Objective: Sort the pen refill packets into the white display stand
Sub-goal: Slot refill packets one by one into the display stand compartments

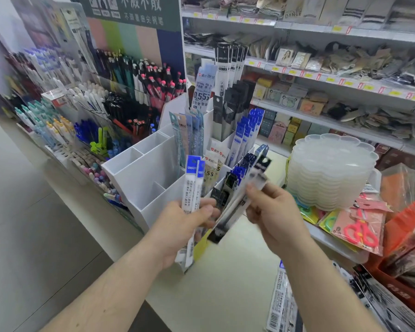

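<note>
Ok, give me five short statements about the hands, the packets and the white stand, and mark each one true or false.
1. The left hand holds blue-topped refill packets. True.
2. The right hand is empty. False: it pinches a black-topped packet.
3. Every compartment of the white display stand is full. False: the compartments at its front left show no packets.
4. A stack of clear plastic trays sits to the right of the stand. True.
5. The pink scissors stand in the display stand. False: they lie packaged on the shelf at the right.
</note>
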Motion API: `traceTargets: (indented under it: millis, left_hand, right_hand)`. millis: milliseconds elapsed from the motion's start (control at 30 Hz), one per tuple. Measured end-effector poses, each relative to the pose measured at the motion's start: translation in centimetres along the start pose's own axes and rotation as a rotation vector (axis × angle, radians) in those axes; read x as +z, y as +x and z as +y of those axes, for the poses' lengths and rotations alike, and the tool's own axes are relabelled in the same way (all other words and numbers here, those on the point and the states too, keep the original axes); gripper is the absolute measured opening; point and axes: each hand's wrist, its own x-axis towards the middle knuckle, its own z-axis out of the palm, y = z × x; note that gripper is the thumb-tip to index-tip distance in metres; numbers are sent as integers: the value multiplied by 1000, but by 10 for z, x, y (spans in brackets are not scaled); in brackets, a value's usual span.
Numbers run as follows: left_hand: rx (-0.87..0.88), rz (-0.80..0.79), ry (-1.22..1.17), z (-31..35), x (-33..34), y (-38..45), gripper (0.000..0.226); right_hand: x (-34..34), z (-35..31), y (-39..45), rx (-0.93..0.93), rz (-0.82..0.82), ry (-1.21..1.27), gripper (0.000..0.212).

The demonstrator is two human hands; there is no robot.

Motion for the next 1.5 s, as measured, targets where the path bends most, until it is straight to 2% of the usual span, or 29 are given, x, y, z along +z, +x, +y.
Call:
traceTargets:
  millis: [100, 233, 400, 567, 633, 733, 833, 1167, 1367, 1500]
  left_hand:
    - [88, 105, -53, 18, -10, 2, 13]
    - [201, 141, -113, 45, -14, 2, 17]
    - [278, 92, -129, 81, -17, 7, 19]
    - [298, 66, -231, 106, -28, 15, 18]
    - [304, 60, -255, 113, -33, 20, 17]
    - [301, 34, -261, 117, -40, 30, 17]
    - [286, -3, -262, 117, -46, 38, 17]
    - [252, -66, -267, 115, -59, 54, 17]
    - [257, -68, -285, 114, -58, 56, 15]
    - [275, -63, -287, 113, -57, 54, 15]
  right_hand:
    - [-2, -22, 14, -61, 145, 131, 12]
    - [6, -53, 31, -214, 251, 201, 11]
    - [35, -106, 59, -448, 254, 100, 17]
    - [61, -144, 98, -573, 251, -69, 12]
    - [69, -150, 117, -561, 272, -159, 17]
    - [80, -153, 139, -526, 290, -272, 12]
    - [87, -149, 160, -524, 293, -384, 21]
    - [98, -159, 181, -624, 317, -696, 23]
    - [102, -156, 175, -575, 292, -741, 20]
    - [106, -146, 185, -436, 229, -956, 23]
